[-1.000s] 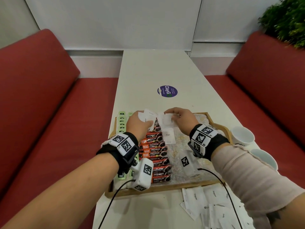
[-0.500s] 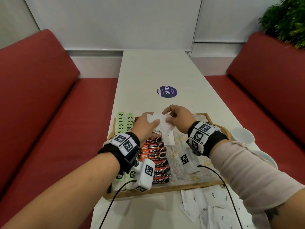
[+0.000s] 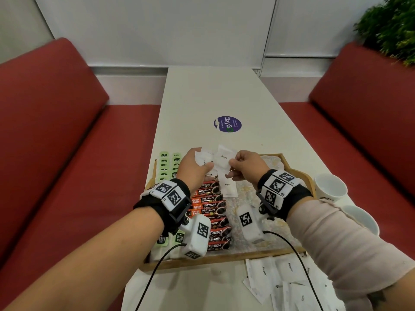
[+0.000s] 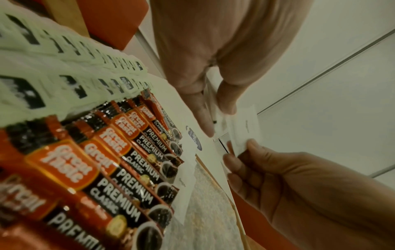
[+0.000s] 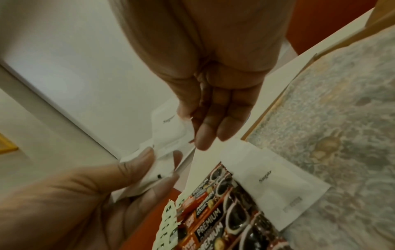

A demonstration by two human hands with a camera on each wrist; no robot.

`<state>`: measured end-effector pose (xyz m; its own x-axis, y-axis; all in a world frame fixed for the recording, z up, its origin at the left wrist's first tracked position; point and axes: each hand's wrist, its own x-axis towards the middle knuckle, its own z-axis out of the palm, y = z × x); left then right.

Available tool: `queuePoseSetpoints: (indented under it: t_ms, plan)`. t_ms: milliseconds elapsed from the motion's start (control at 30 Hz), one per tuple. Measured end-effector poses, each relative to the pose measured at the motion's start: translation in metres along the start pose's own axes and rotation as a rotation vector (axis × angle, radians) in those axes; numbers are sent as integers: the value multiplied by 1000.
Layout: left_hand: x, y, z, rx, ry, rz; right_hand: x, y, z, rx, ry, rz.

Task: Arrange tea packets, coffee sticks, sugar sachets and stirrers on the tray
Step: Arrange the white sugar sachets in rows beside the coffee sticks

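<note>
1. A small fan of white sugar sachets (image 3: 221,159) is held in the air over the far part of the tray (image 3: 215,259), above the far end of the coffee row.
2. The fan is gripped by the left hand (image 3: 195,169), thumb and fingers (image 5: 147,157) curled round its near edge, presumably so that the sachets can be dealt out one at a time.
3. One sachet at the right of the fan is pinched at its edge by the right hand (image 3: 247,167); the remaining fingers (image 5: 205,133) are curled under. It is judged that this sachet is being drawn off for placing.
4. One sugar sachet (image 3: 229,187) already lies on the tray, touching the right ends of the far coffee sticks (image 3: 211,212), which suggests a sugar column is being started beside them.
5. The coffee sticks are laid in an overlapping row down the middle, with green tea packets (image 3: 169,164) in two rows along the left side.
6. More sachets (image 3: 280,279) lie loose on the surface just near of the tray, apparently the supply.
7. Two white cups (image 3: 330,187) stand to the right of the tray. No stirrers can be made out.
</note>
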<state>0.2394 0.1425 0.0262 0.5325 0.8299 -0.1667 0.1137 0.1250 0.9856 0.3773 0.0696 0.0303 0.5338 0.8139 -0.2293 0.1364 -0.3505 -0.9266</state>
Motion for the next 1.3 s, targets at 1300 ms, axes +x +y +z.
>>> queuePoseSetpoints:
  t_ms: [1300]
  plan:
    - [19,-11,-8,-27,18,-99,18,32,7,-664,13,201]
